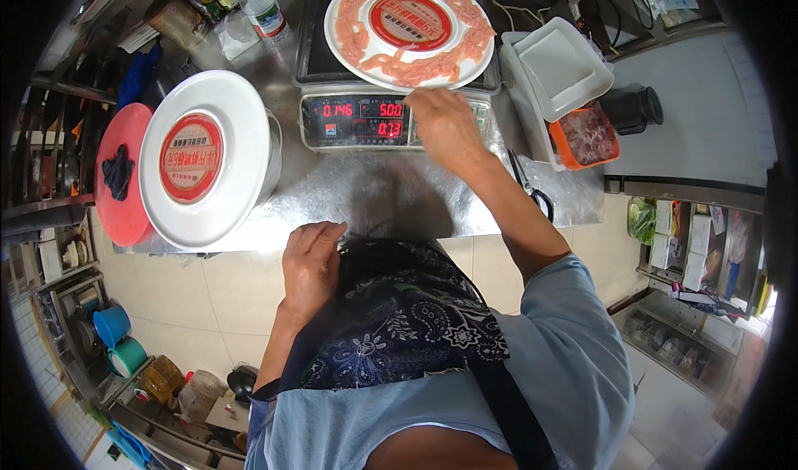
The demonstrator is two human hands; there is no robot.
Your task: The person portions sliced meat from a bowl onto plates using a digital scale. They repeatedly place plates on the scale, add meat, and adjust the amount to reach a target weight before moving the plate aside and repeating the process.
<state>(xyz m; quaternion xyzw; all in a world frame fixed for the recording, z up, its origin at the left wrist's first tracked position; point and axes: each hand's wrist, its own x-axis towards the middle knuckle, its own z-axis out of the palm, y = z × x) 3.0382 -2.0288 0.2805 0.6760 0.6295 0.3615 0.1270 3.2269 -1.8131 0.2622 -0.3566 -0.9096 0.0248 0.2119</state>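
A white plate (346, 62) with a red printed label in its centre and a ring of pale pink raw meat slices rests on the tray of a digital scale (361, 141), whose red digits are lit. My right hand (446, 121) is at the plate's near edge, over the right part of the scale's panel; its fingertips are bent, and whether they pinch meat or the rim cannot be told. My left hand (312, 258) is held near the counter's front edge by the apron, fingers loosely bent, holding nothing visible. A second labelled white plate (243, 127) sits at left on a pale container, without meat.
Scissors (530, 189) lie right of the scale. White plastic trays (561, 65) and an orange container (586, 136) of reddish contents stand beyond them. A red round board (121, 214) with a dark cloth (117, 172) is far left. A bottle (262, 9) stands behind.
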